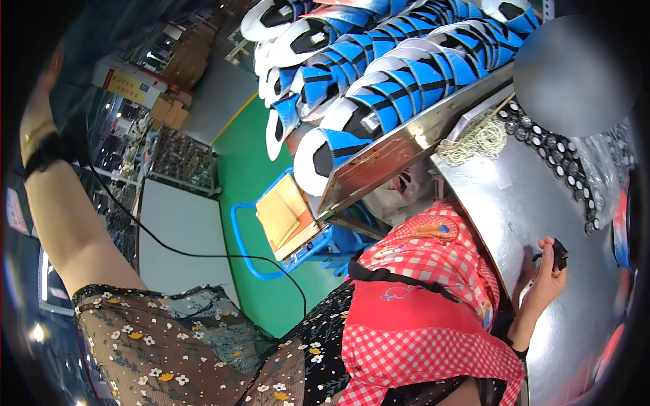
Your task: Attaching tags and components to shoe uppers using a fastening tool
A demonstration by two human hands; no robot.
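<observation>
My left arm rises along the left side, with a black band at the wrist. My left hand (49,78) reaches the dark upper-left rim, where its fingers cannot be made out. At the right, my right hand (547,285) is over a shiny metal table (504,210). Its fingers are closed on a small black part (560,256), whose exact kind I cannot tell. Beyond that hand, a line of black round pieces with white centres (555,159) lies on the table. A bundle of pale cord (477,143) rests at the table's far corner.
Rows of nested blue-and-white curved pieces (406,84) fill a metal-edged rack (406,149). A blue-framed cart (237,230) bearing flat cardboard (284,213) stands on the green floor (247,155). Clear plastic bags (606,162) lie at the right. A thin black cable (196,255) crosses the view.
</observation>
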